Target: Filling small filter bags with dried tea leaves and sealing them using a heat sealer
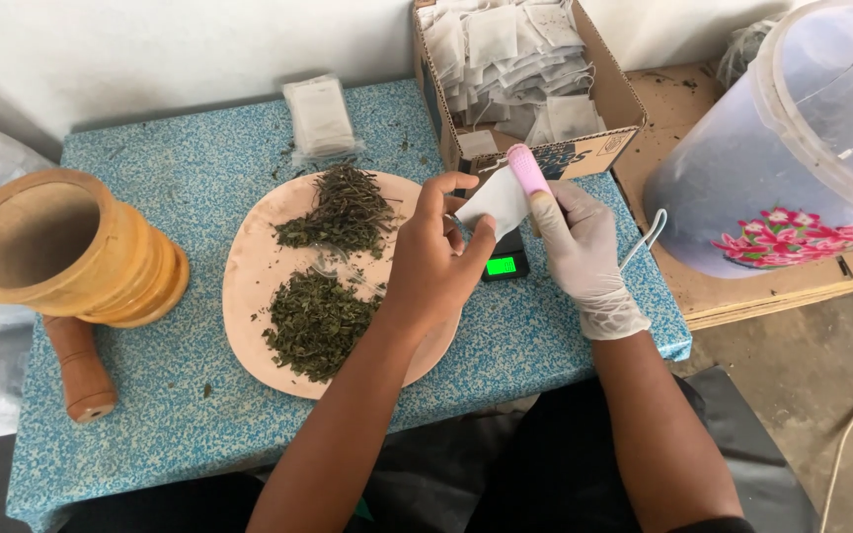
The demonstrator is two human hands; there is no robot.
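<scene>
- Herbs, dried and green, lie in two heaps (333, 262) on a round pale-pink plate (254, 266) in the middle of the blue speckled table (190, 178).
- Just right of the plate, the bare left hand (436, 257) is closed in a pinch, thumb and fingers gripping the lower edge of a small white paper sachet (499, 200).
- The right hand (580, 252), in a white disposable glove, is curled round a pink ridged handle (526, 170) and meets the sachet's right edge.
- Under the sachet, beside the plate's right rim, sits a small black scale with a lit green display (503, 265).
- Behind the plate's right side stands an open cardboard box of white sachets (520, 69).
- Well left of the plate stands a wooden mortar (61, 247), its pestle (81, 365) lying just in front of it.
- Far right of the plate sits a translucent plastic bucket with pink flowers (792, 158).
</scene>
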